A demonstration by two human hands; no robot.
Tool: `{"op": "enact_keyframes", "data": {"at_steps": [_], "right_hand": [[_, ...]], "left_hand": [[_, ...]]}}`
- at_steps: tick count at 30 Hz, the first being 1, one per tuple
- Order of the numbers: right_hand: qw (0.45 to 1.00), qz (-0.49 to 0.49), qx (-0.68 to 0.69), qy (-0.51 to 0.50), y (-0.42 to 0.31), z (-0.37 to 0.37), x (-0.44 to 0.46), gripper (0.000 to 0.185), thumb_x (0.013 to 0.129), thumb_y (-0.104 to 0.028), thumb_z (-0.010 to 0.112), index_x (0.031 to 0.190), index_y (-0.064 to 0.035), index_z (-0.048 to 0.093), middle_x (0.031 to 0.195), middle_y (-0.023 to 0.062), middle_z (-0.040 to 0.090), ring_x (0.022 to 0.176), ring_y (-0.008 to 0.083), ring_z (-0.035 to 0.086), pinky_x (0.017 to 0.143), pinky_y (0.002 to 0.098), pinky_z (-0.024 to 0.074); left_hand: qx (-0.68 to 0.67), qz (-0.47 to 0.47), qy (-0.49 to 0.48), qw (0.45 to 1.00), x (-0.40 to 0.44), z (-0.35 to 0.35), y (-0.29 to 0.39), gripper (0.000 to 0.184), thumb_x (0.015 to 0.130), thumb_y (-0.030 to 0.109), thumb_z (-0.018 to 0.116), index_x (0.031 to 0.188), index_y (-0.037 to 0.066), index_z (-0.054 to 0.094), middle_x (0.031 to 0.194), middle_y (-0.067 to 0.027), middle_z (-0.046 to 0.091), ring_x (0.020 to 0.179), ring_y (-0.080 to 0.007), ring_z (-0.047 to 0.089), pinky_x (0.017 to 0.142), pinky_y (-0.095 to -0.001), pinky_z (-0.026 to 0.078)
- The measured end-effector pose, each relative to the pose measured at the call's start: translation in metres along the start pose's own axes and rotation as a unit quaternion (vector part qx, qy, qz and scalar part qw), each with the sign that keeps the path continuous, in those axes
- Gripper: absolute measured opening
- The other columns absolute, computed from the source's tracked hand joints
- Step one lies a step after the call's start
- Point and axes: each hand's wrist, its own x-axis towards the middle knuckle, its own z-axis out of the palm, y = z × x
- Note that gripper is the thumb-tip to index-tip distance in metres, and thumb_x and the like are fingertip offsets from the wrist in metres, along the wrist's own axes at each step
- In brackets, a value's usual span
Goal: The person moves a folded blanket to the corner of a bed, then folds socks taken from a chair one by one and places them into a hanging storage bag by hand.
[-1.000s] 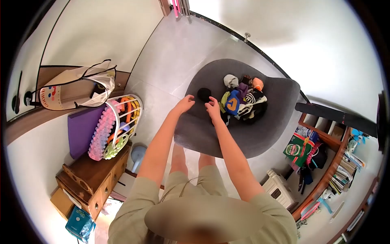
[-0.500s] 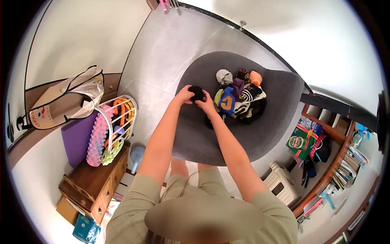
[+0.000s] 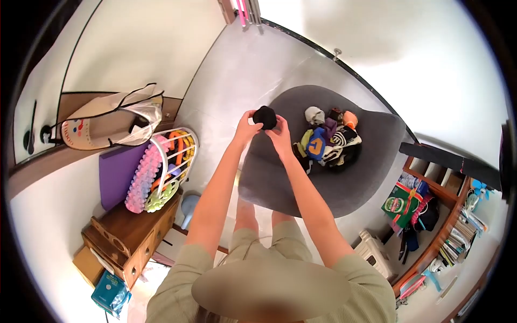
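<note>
The step in hand looks like handling a single black bundle (image 3: 264,117) of soft cloth, held between both hands at the left rim of a grey padded seat (image 3: 274,185) and apart from the other pieces. The left hand (image 3: 249,128) grips its left side, thumb along the near edge and fingers bent around it; the right hand (image 3: 279,133) closes on the lower right side, though the far fingertips of both are hidden behind the cloth. Whether it is one piece or a rolled pair, I cannot tell. On the seat, to the right of the hands, lies a loose pile: a pale grey ball (image 3: 314,115), an orange ball (image 3: 350,119), a purple piece (image 3: 330,128), a blue piece with a yellow mark (image 3: 316,144) and a black-and-white striped piece (image 3: 343,137) — socks, by the look of them. The next move, as I judge it, calls for two-handed work: one hand pinching firmly to steady the bundle, the other finding an edge or fold by feel — the dark cloth shows little detail to guide the eye.
</note>
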Motion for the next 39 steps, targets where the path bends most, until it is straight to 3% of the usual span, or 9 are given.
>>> {"op": "enact_keyframes", "data": {"at_steps": [4, 7, 15, 20, 24, 29, 33, 37, 39], "right_hand": [[0.999, 0.002, 0.037, -0.026, -0.017, 0.05, -0.011, 0.053, 0.064, 0.007, 0.057, 0.113, -0.002, 0.037, 0.108, 0.0113, 0.044, 0.089, 0.0169, 0.053, 0.072, 0.0248, 0.0452], [0.996, -0.072, -0.03, -0.032, -0.021, 0.088, -0.021, 0.052, 0.063, 0.007, 0.058, 0.111, -0.0018, 0.039, 0.107, 0.0095, 0.044, 0.09, 0.0169, 0.052, 0.074, 0.0252, 0.0447], [0.989, -0.065, -0.066, -0.117, -0.036, 0.169, -0.056, 0.046, 0.065, 0.004, 0.061, 0.106, -0.0033, 0.042, 0.106, 0.0076, 0.046, 0.094, 0.0169, 0.05, 0.077, 0.028, 0.0448], [0.982, -0.044, -0.082, -0.166, -0.027, 0.214, -0.074, 0.046, 0.067, 0.001, 0.059, 0.11, -0.0026, 0.042, 0.108, 0.0094, 0.046, 0.101, 0.0167, 0.047, 0.077, 0.029, 0.0453], [0.975, -0.029, -0.083, -0.206, -0.013, 0.261, -0.073, 0.046, 0.069, -0.001, 0.058, 0.112, -0.0016, 0.042, 0.108, 0.0102, 0.047, 0.104, 0.0169, 0.044, 0.077, 0.0289, 0.0456], [0.961, -0.059, -0.13, -0.237, 0.003, 0.318, -0.065, 0.043, 0.071, -0.003, 0.058, 0.111, -0.0019, 0.043, 0.106, 0.0102, 0.049, 0.094, 0.0165, 0.051, 0.075, 0.0271, 0.0454], [0.954, -0.056, -0.113, -0.274, 0.005, 0.356, -0.057, 0.041, 0.072, -0.003, 0.056, 0.112, -0.0024, 0.043, 0.106, 0.0096, 0.049, 0.084, 0.0161, 0.056, 0.074, 0.025, 0.0449], [0.953, -0.069, -0.098, -0.277, 0.006, 0.396, -0.047, 0.043, 0.073, -0.002, 0.055, 0.114, -0.0024, 0.042, 0.109, 0.0099, 0.048, 0.086, 0.0164, 0.055, 0.073, 0.0239, 0.0442], [0.957, -0.058, -0.076, -0.274, 0.013, 0.412, -0.038, 0.045, 0.074, -0.002, 0.055, 0.116, -0.0027, 0.041, 0.112, 0.0104, 0.047, 0.088, 0.0169, 0.055, 0.074, 0.0236, 0.0437]], "left_hand": [[-0.002, 0.067, 0.039, 0.997, -0.03, -0.044, 0.02, 0.048, 0.064, -0.002, 0.058, 0.109, 0.001, 0.043, 0.108, -0.0107, 0.046, 0.081, -0.0171, 0.055, 0.066, -0.0254, 0.047], [-0.018, 0.098, 0.057, 0.993, -0.053, -0.081, 0.029, 0.047, 0.063, -0.004, 0.058, 0.108, 0.0, 0.044, 0.109, -0.0116, 0.046, 0.082, -0.0183, 0.056, 0.069, -0.0259, 0.047], [-0.074, 0.153, 0.149, 0.974, -0.112, -0.157, 0.035, 0.045, 0.064, -0.003, 0.061, 0.107, 0.002, 0.047, 0.108, -0.0098, 0.048, 0.081, -0.018, 0.057, 0.073, -0.0268, 0.046], [-0.104, 0.127, 0.203, 0.965, -0.137, -0.202, 0.024, 0.047, 0.064, 0.001, 0.063, 0.108, 0.003, 0.048, 0.107, -0.0093, 0.049, 0.082, -0.0179, 0.058, 0.069, -0.025, 0.046], [-0.148, 0.134, 0.248, 0.948, -0.144, -0.239, 0.015, 0.045, 0.069, 0.002, 0.061, 0.112, 0.002, 0.045, 0.098, -0.0036, 0.051, 0.074, -0.0097, 0.053, 0.063, -0.0195, 0.044], [-0.217, 0.101, 0.319, 0.917, -0.14, -0.283, -0.002, 0.043, 0.073, 0.003, 0.058, 0.114, 0.002, 0.044, 0.091, -0.0029, 0.051, 0.064, -0.0062, 0.051, 0.055, -0.0165, 0.042], [-0.25, 0.11, 0.35, 0.896, -0.13, -0.314, -0.009, 0.043, 0.073, 0.003, 0.057, 0.114, 0.003, 0.044, 0.094, -0.0066, 0.048, 0.072, -0.012, 0.054, 0.058, -0.021, 0.046], [-0.29, 0.165, 0.35, 0.875, -0.111, -0.35, -0.007, 0.045, 0.075, 0.0, 0.055, 0.118, 0.004, 0.041, 0.095, -0.0073, 0.049, 0.069, -0.0115, 0.055, 0.056, -0.0197, 0.045], [-0.263, 0.154, 0.361, 0.881, -0.104, -0.364, -0.007, 0.051, 0.076, 0.002, 0.053, 0.123, 0.003, 0.034, 0.109, -0.011, 0.045, 0.077, -0.0134, 0.055, 0.063, -0.0219, 0.045]]}}
